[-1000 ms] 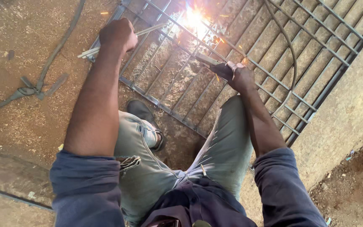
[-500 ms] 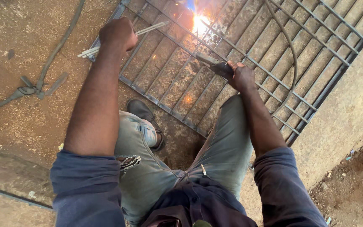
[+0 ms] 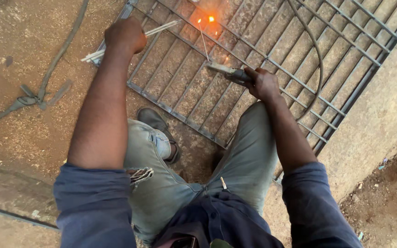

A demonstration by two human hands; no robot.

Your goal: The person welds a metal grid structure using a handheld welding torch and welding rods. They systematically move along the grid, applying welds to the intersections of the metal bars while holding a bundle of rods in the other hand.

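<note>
Head view looks straight down on my two arms over a metal grille [image 3: 272, 59] lying flat on the dirt floor [image 3: 19, 133]. My right hand [image 3: 263, 83] is closed tight around the dark grip of an electrode holder [image 3: 229, 72], held just above the grille bars. A thin welding rod [image 3: 203, 40] runs up from the holder's clamp, and its far tip glows orange where it meets a bar, with small sparks beside it. A cable [image 3: 315, 55] curves away from the right hand across the bars toward the top of the frame. My left hand [image 3: 125, 35] is curled into a fist over the grille's left corner; I cannot tell whether it has hold of anything. Just beside it a bundle of spare rods [image 3: 159, 29] lies across the frame edge. A second cable [image 3: 51, 69] trails over the dirt on the left. My shoe [image 3: 155, 121] stands at the grille's near edge, below the left arm.
</note>
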